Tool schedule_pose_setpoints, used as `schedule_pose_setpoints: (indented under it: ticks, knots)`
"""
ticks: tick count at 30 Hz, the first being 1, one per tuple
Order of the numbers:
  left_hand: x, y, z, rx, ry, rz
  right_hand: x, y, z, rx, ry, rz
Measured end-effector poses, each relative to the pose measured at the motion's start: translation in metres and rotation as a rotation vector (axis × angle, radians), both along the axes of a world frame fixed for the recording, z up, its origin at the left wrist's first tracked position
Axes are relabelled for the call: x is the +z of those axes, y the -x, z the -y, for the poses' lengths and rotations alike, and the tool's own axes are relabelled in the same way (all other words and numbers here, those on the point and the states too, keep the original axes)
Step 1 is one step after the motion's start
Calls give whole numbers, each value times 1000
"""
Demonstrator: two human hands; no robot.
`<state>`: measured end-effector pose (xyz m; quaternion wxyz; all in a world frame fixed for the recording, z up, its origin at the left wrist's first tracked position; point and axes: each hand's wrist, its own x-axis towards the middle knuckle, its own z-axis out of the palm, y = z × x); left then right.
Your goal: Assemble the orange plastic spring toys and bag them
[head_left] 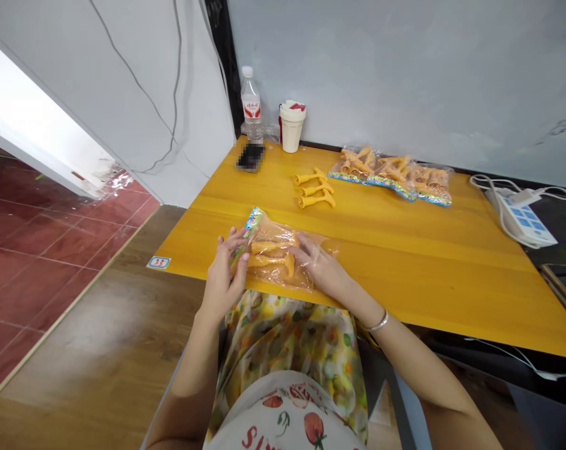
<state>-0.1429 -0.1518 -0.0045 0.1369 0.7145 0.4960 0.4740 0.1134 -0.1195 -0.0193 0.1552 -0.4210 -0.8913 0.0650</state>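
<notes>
A clear plastic bag [306, 282] with a colourful printed header strip lies flat near the table's front edge. Inside it are yellow-orange T-shaped plastic handles [269, 261], side by side. My left hand [225, 272] rests at the header end, thumb and fingers apart, touching the bag's left edge. At the other end, my right hand [321, 264] has its fingers stretched toward the handles' crosspieces. Thin plastic shows around its fingers; whether they are inside the bag or on top, I cannot tell. Beyond the bag lie three loose handles [318, 200] of the same kind.
Several filled bags [390, 172] of handles lie along the back. At the back left are a water bottle [251, 106], a white cup [291, 128] and a blurred dark object [251, 157]. A power strip [526, 219] with cables and a phone [564, 284] are at right.
</notes>
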Motion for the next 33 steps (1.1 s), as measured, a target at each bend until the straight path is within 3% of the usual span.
schedule_pose_setpoints:
  ticks: [33]
  knots:
    - [-4,1,-3,8,1,-5,-14,-18,-10,25,-49,-103]
